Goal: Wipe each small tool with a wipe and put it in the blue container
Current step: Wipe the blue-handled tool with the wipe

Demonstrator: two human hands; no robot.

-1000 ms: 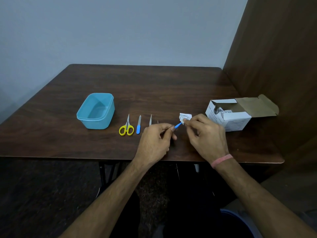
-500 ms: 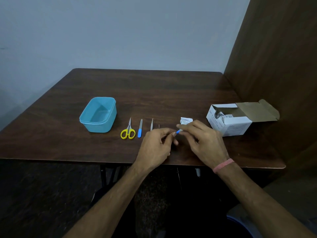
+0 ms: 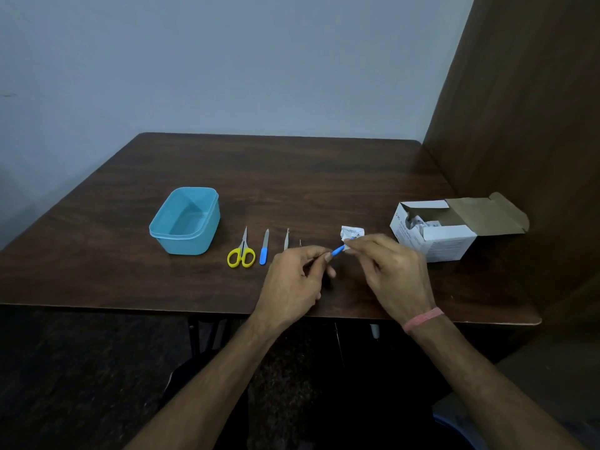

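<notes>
One small tool with a blue handle is being held above the near edge of the bench, well right of the blue container. The left hand is pinching its near end between thumb and fingertips, while the right hand is pinching a small white wipe around its far end; both grips are clamped, neither is loose.

The tool is thin and the left pinch is taking only its tip, so a firm pull of the wipe could be dragging it out of the fingers and off the near edge onto the floor. The wipe is tiny too (hardly bigger than a fingertip) and may be slipping off before the whole length is cleaned.

Just behind the hands, a torn white wrapper is lying on the bench. Toward the left, yellow-handled scissors, a blue-handled file, tweezers and a very thin piece that I cannot identify are waiting in a row; a careless sweep toward the container could be knocking them askew. An open white carton is sitting near the right edge.
</notes>
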